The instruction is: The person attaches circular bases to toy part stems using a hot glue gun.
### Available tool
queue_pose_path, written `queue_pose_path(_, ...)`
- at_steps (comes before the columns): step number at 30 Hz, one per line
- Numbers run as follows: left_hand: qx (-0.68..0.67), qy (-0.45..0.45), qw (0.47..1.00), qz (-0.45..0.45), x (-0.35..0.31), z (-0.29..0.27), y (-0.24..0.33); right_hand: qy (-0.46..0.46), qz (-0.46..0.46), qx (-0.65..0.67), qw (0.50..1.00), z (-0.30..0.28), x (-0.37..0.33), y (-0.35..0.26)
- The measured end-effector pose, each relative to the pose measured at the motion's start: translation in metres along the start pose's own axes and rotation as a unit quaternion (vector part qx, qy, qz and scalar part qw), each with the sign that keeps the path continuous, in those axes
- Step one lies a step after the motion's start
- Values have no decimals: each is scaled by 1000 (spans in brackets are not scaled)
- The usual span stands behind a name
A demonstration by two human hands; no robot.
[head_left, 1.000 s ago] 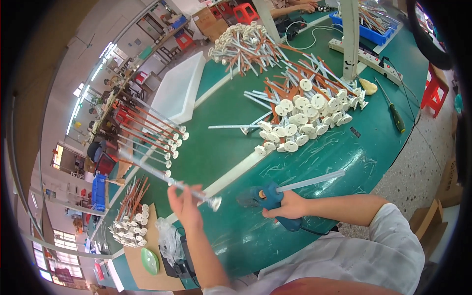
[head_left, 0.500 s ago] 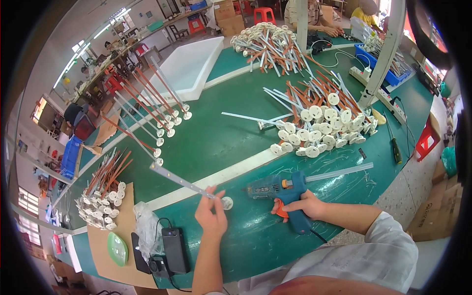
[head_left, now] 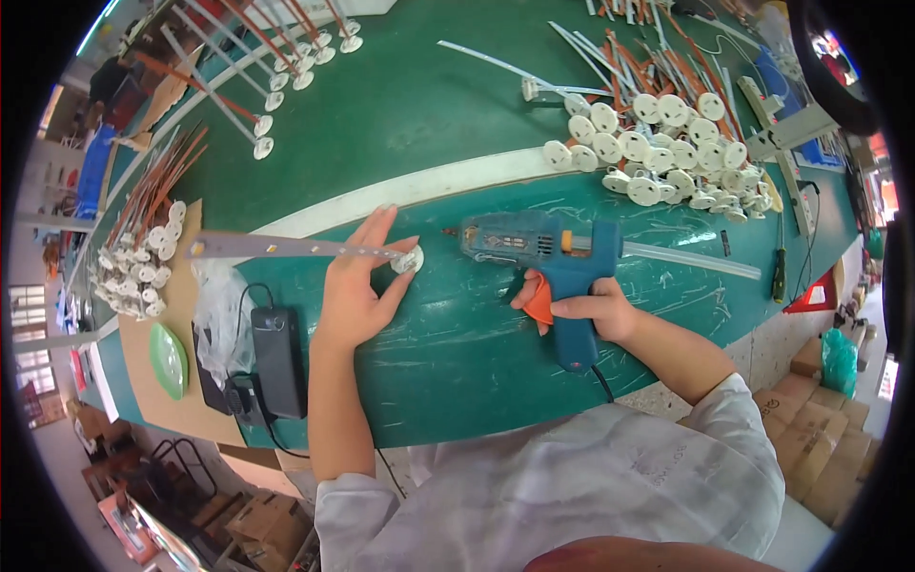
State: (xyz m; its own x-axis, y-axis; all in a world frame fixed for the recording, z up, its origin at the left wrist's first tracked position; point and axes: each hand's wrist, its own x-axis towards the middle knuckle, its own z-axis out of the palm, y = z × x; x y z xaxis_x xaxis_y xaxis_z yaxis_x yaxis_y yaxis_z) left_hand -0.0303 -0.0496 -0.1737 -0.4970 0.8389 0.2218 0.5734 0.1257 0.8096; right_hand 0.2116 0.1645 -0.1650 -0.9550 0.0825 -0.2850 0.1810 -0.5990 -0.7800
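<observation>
My left hand (head_left: 355, 297) is closed on a narrow LED strip (head_left: 276, 247), pinching it by the end with a round white disc (head_left: 410, 259). The strip stretches leftward from my fingers, almost level. In my right hand (head_left: 612, 311) is a blue hot glue gun (head_left: 583, 286), its handle gripped and my fingers at the orange trigger (head_left: 539, 305). Its nozzle points left, a short gap from the disc. A clear glue stick (head_left: 696, 261) juts out of the gun's rear.
Many disc-ended strips lie heaped (head_left: 667, 153) at the far right. Several stand upright on their discs (head_left: 264, 147) at the far left; another bundle (head_left: 143, 257) lies below them. A black power adapter (head_left: 278, 362), plastic bag (head_left: 224, 324) and green dish (head_left: 168, 360) sit left; a screwdriver (head_left: 780, 272) right.
My view has tilted downward, so the table appears higher. The strip in my left hand has swung from a slant to nearly level. Both hands keep their hold.
</observation>
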Motion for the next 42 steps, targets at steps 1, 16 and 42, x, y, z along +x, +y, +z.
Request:
queue_pose_path(1, 2, 0, 1000, -5, -1, -1, -1, -3, 4, 3, 1000, 2, 0, 1)
queue_pose_path(16, 103, 87, 987, 88, 2, 24, 4, -84, -10, -104, 991, -4, 0, 9)
queue_pose_path(42, 97, 13, 991, 91, 8, 20, 2, 26, 8, -188, 982, 21, -6, 4)
